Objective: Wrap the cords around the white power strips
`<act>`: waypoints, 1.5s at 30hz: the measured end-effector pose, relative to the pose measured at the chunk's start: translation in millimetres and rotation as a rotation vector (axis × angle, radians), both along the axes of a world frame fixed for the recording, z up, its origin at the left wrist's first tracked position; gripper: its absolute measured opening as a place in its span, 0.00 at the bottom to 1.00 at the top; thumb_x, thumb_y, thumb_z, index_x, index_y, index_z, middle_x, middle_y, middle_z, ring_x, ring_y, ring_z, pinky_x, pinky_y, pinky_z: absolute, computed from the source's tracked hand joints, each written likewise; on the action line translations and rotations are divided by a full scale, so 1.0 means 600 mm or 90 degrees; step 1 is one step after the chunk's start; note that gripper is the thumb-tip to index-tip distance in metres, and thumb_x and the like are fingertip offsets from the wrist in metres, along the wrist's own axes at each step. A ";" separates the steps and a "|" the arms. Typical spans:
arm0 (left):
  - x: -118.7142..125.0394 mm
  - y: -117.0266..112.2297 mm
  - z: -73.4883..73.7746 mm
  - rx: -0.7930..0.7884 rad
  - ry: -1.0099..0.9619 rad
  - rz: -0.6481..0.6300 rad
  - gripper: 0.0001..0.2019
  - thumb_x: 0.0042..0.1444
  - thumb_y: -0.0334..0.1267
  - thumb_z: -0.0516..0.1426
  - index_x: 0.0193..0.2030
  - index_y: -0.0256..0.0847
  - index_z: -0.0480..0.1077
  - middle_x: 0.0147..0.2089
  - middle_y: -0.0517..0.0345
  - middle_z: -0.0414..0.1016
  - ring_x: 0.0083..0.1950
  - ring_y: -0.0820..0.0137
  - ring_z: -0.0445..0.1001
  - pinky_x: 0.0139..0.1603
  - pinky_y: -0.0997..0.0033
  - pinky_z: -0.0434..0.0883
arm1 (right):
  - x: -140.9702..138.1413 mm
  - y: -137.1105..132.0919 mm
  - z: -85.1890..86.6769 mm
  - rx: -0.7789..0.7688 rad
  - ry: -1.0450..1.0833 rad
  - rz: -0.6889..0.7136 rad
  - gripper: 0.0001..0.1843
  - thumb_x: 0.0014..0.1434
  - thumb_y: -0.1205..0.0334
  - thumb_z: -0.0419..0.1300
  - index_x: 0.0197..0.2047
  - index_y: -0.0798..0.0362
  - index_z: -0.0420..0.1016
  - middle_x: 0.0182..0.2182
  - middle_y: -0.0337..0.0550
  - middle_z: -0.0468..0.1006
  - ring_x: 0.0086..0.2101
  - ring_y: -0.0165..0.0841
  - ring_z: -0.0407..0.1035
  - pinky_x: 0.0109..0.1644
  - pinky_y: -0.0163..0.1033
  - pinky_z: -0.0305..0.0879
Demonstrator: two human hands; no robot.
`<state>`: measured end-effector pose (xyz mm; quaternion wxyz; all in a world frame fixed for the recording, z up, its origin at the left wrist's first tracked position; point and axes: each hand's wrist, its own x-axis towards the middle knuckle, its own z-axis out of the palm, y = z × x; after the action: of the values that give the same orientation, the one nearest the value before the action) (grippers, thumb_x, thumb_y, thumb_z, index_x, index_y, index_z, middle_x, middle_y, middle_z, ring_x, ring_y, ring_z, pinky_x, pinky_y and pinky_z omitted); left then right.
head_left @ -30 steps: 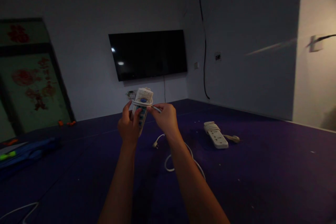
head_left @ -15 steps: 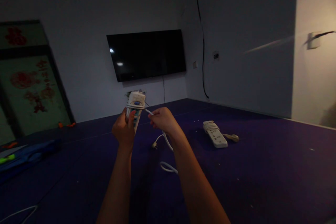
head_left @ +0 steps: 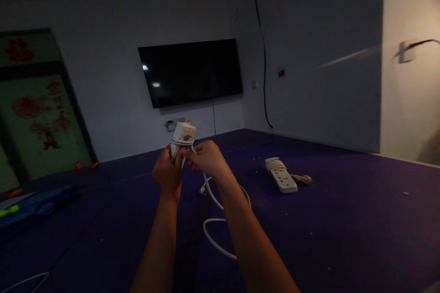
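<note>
A white power strip [head_left: 186,132] is held up in my left hand [head_left: 168,169], its fingers wrapped round the body. Turns of white cord [head_left: 183,141] circle its upper end, below a dark blue button. My right hand [head_left: 208,159] pinches the cord close beside the strip. From there the loose cord [head_left: 213,198] droops in loops onto the purple surface, partly behind my right forearm. Its plug [head_left: 202,190] lies below my hands. To the right, a second power strip [head_left: 283,179] lies with cord wound round its far end and its plug [head_left: 305,179] beside it.
The purple surface [head_left: 343,219] stretches to the walls. Blue cloth [head_left: 44,203] with a bright green item lies at left. Another white cord [head_left: 29,279] shows at lower left. A television [head_left: 192,73] hangs on the far wall, and a black cable [head_left: 264,64] dangles near the corner.
My right hand has drawn the cord in against the power strip. The strip has turned and shifted slightly right with my left hand, and the loose cord loops lie differently.
</note>
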<state>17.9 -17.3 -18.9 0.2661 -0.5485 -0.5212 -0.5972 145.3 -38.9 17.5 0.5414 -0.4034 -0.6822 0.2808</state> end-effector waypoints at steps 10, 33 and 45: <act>0.021 0.014 -0.013 0.056 0.105 0.035 0.24 0.60 0.54 0.47 0.39 0.35 0.73 0.32 0.43 0.78 0.34 0.62 0.76 0.34 0.68 0.65 | 0.000 -0.026 0.012 0.052 -0.139 -0.324 0.27 0.47 0.35 0.61 0.18 0.53 0.72 0.20 0.52 0.75 0.24 0.39 0.72 0.22 0.36 0.54; -0.025 -0.017 0.038 0.005 0.159 -0.262 0.21 0.47 0.47 0.59 0.46 0.39 0.68 0.43 0.50 0.76 0.40 0.65 0.74 0.36 0.67 0.72 | -0.005 -0.017 0.008 0.129 -0.078 -0.229 0.27 0.49 0.38 0.61 0.25 0.57 0.79 0.19 0.44 0.74 0.24 0.32 0.69 0.24 0.33 0.50; -0.027 -0.018 0.048 -0.153 -0.132 -0.551 0.30 0.50 0.65 0.51 0.39 0.37 0.73 0.40 0.49 0.77 0.44 0.61 0.74 0.43 0.63 0.70 | 0.000 -0.007 0.006 0.169 0.064 0.033 0.23 0.51 0.43 0.61 0.27 0.58 0.75 0.20 0.41 0.72 0.21 0.26 0.63 0.23 0.32 0.53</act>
<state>1.5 -28.0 10.1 -0.1269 -0.6798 -0.3333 -0.6408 145.6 -42.8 20.9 0.6162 -0.2956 -0.6955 0.2218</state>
